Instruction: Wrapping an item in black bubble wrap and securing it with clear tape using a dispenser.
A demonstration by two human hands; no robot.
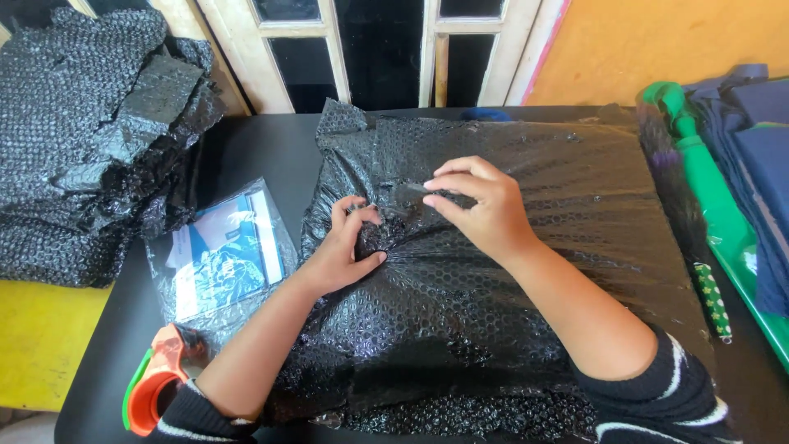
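Centrally on the table lies a parcel in black bubble wrap; the left hand presses its gathered fold, grip pinched on the wrap, while the right hand pinches a small dark strip. Beside it, a clear bag and tape dispenser

Black honeycomb-patterned bubble wrap, black table, orange-and-green tape dispenser, yellow-orange wall
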